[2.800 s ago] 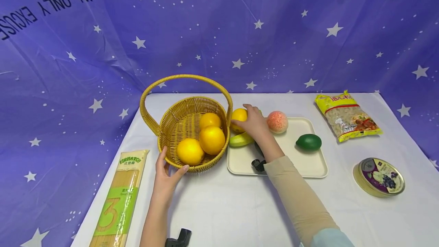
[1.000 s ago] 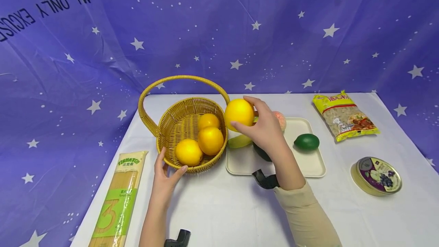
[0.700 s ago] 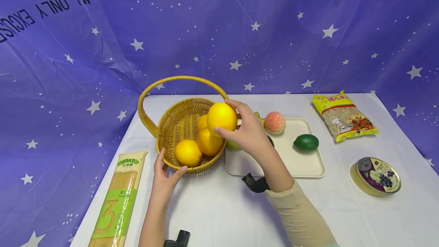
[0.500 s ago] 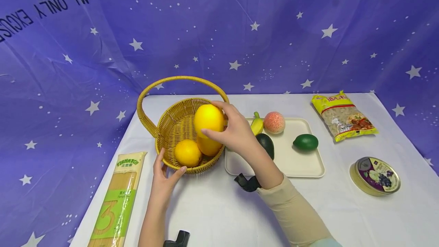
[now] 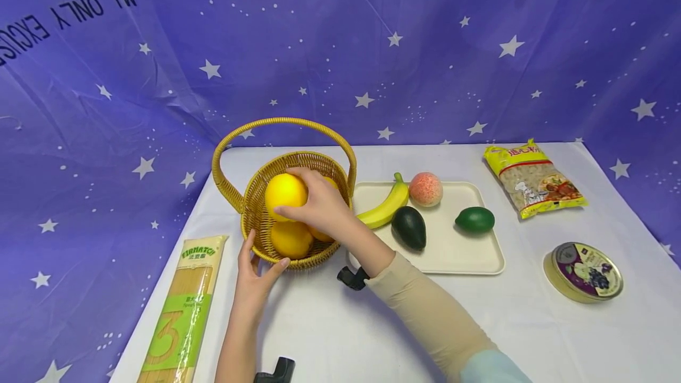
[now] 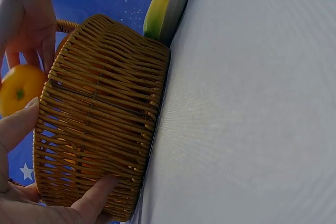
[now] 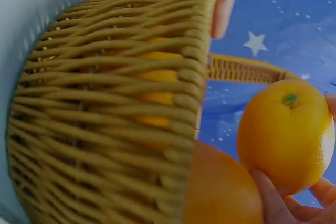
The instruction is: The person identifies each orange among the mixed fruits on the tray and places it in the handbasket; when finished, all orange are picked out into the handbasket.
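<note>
My right hand (image 5: 321, 203) holds an orange (image 5: 285, 194) over the wicker basket (image 5: 255, 197), above the oranges lying inside. In the right wrist view, the held orange (image 7: 286, 137) shows its green stem end, with fingers and thumb around it. My left hand (image 5: 254, 279) grips the basket's near left rim. From the left wrist, the basket's woven wall (image 6: 100, 108) appears between thumb and fingers. One orange (image 5: 291, 241) in the basket sits just below the held one; others are partly covered by my right hand.
Right of the basket, a cream tray (image 5: 457, 259) bears a banana (image 5: 385, 205), a dark avocado (image 5: 408, 228), a peach (image 5: 425, 189) and a green lemon-shaped fruit (image 5: 475, 220). Spaghetti (image 5: 183, 312) lies left. A yellow food bag (image 5: 534, 179) and a round tin (image 5: 583, 272) lie right.
My right hand took the orange from the tray's back left, lifted it and carried it left over the basket. The banana and avocado came into full view. My left hand stayed at the rim.
</note>
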`<move>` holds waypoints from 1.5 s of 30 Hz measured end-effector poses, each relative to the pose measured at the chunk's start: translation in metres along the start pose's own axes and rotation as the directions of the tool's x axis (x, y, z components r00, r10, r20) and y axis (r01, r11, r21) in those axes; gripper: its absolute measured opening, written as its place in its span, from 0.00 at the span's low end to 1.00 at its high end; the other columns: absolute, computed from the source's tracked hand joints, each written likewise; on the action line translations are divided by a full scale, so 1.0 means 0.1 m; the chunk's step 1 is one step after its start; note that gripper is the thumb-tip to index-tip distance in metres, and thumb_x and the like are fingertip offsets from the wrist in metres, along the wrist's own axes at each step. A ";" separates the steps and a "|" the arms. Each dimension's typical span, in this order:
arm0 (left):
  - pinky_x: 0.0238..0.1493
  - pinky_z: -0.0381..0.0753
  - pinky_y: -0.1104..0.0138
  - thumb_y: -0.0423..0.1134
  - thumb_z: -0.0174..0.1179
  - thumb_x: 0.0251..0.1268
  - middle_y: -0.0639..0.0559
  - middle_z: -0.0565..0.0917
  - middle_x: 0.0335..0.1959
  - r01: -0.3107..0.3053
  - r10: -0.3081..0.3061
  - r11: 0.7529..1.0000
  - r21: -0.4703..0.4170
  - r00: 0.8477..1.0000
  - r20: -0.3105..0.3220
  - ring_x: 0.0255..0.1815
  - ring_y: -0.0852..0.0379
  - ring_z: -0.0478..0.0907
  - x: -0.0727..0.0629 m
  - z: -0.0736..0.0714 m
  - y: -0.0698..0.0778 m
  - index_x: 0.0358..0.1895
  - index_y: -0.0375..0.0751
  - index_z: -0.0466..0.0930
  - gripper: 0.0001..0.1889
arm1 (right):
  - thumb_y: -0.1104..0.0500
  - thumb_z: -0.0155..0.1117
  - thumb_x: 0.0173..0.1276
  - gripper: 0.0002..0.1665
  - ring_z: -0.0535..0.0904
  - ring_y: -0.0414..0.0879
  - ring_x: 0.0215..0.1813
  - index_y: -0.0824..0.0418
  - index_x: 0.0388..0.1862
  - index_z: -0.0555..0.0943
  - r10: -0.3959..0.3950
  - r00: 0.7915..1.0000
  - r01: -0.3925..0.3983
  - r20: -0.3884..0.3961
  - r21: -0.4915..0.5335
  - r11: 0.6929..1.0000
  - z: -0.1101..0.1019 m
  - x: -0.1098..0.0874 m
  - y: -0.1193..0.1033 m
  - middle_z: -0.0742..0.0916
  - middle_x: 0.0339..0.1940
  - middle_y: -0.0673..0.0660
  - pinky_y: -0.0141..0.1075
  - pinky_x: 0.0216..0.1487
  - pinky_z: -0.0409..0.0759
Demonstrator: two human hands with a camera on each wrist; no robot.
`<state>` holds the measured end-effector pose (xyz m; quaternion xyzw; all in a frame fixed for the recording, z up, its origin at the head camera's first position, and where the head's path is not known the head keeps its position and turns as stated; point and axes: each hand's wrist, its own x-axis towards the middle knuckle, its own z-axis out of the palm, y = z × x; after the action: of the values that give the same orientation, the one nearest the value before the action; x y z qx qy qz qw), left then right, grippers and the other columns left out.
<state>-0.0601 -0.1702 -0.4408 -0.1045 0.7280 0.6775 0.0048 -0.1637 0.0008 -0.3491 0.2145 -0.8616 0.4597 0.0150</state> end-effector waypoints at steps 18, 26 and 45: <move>0.71 0.54 0.52 0.39 0.67 0.61 0.55 0.29 0.77 0.003 -0.003 1.000 0.009 1.000 -0.007 0.77 0.47 0.34 -0.01 0.01 0.02 0.78 0.61 0.36 0.52 | 0.39 0.73 0.54 0.46 0.77 0.45 0.47 0.53 0.69 0.68 0.042 0.991 -0.016 0.125 -0.196 0.980 0.49 0.32 -0.10 0.78 0.58 0.54 0.38 0.43 0.79; 0.71 0.56 0.52 0.38 0.67 0.61 0.56 0.29 0.77 0.000 0.000 1.000 -0.011 1.000 -0.003 0.77 0.48 0.34 0.00 0.02 0.01 0.78 0.63 0.37 0.52 | 0.40 0.72 0.56 0.44 0.77 0.45 0.47 0.53 0.68 0.69 0.057 0.991 -0.028 0.121 -0.232 0.972 0.54 0.36 -0.10 0.78 0.57 0.55 0.39 0.45 0.79; 0.71 0.55 0.54 0.37 0.67 0.61 0.56 0.29 0.77 0.013 -0.014 1.000 -0.016 1.000 -0.005 0.77 0.49 0.34 -0.01 0.02 0.03 0.78 0.61 0.36 0.52 | 0.40 0.69 0.60 0.43 0.70 0.47 0.66 0.54 0.70 0.68 0.013 0.992 0.007 0.123 -0.164 0.986 0.41 0.27 -0.09 0.74 0.67 0.51 0.41 0.63 0.72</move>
<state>-0.0600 -0.1681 -0.4381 -0.1112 0.7219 0.6829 0.0066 -0.1775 -0.0458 -0.3600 0.2394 -0.8961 0.3732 -0.0214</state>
